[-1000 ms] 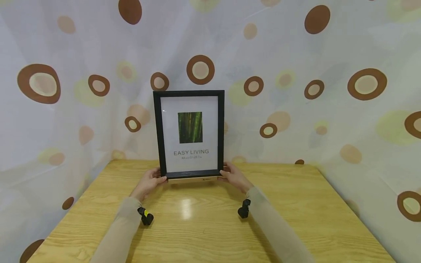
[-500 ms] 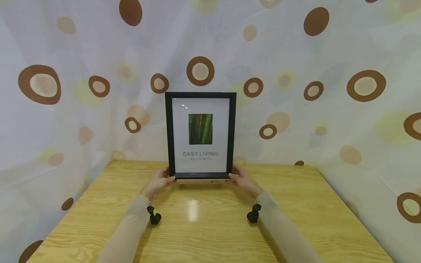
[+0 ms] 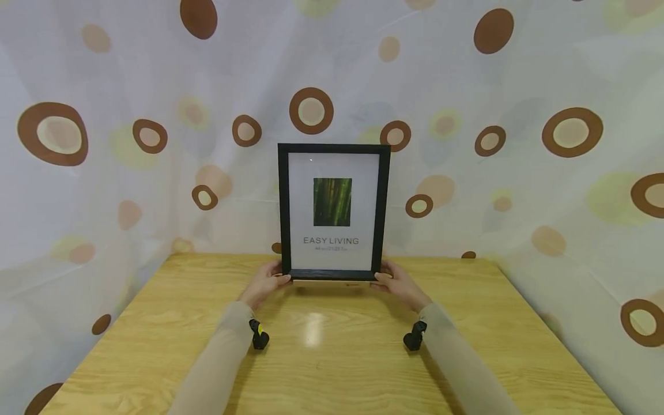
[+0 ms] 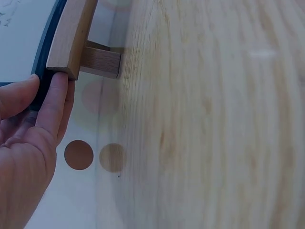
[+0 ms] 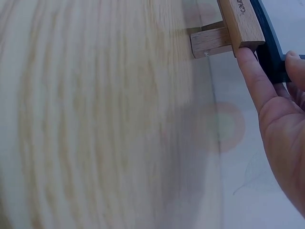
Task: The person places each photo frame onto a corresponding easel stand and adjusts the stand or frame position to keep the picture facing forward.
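A black picture frame [image 3: 334, 275] with a small bamboo print and the words "EASY LIVING" stands upright on a wooden stand [image 3: 332, 284], whose short feet [image 4: 102, 61] show in both wrist views. At its lower left corner, my left hand [image 3: 266, 282] grips the frame, thumb on the front and a finger against the end of the stand's ledge. My right hand [image 3: 402, 283] holds the lower right corner the same way; its index finger touches the ledge end [image 5: 250, 40] in the right wrist view. I cannot tell whether the feet touch the table.
The light wooden table [image 3: 321, 369] spreads out in front and to both sides. A white curtain [image 3: 467, 69] with brown and pale dots hangs behind and beside it. A small black camera [image 3: 414, 336] is worn on each sleeved wrist.
Both hands have carried or slid the picture frame and its stand to the right across the table. The grip looks the same, and the frame now faces more squarely forward.
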Motion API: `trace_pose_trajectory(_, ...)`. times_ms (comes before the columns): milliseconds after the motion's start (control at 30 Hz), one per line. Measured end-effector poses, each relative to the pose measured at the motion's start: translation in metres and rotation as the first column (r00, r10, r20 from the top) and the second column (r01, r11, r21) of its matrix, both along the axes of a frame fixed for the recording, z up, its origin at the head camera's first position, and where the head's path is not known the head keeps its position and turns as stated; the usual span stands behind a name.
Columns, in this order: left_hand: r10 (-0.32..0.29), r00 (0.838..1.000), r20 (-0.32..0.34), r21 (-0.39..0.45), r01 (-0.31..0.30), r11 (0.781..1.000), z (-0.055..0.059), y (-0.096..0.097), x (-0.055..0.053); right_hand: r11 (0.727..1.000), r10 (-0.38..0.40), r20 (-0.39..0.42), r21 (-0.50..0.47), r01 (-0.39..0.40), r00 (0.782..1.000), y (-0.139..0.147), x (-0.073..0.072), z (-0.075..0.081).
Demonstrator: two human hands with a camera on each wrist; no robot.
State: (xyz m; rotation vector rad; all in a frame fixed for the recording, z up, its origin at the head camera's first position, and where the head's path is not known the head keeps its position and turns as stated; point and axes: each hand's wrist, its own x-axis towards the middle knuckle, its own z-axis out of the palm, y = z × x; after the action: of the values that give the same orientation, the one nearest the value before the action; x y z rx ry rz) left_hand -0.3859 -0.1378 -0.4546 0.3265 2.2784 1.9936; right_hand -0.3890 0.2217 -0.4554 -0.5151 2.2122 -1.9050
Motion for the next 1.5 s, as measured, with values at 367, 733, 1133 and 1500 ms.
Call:
trace_pose_trajectory(367,-0.017,1.000,-0.008,0.024,0.017,1.000,0.000,0.009,-0.007,1.000,-0.008,-0.033,-0.024,0.007,0.999,0.008,-0.001,-0.001)
trace_pose_trajectory(733,0.026,0.999,-0.022,0.026,-0.025,0.999,-0.002,0.021,-0.011,0.999,-0.038,-0.028,-0.030,0.038,0.999,0.013,-0.005,-0.002)
trace_pose_trajectory(1133,0.006,1.000,-0.016,0.006,-0.006,1.000,-0.002,0.021,-0.014,0.997,-0.079,0.003,-0.017,0.079,0.997,0.013,-0.008,-0.003)
trace_pose_trajectory(1500,0.016,1.000,-0.012,-0.020,-0.016,1.000,-0.001,0.020,-0.013,0.995,-0.095,0.010,0.007,0.095,0.995,0.012,-0.008,-0.002)
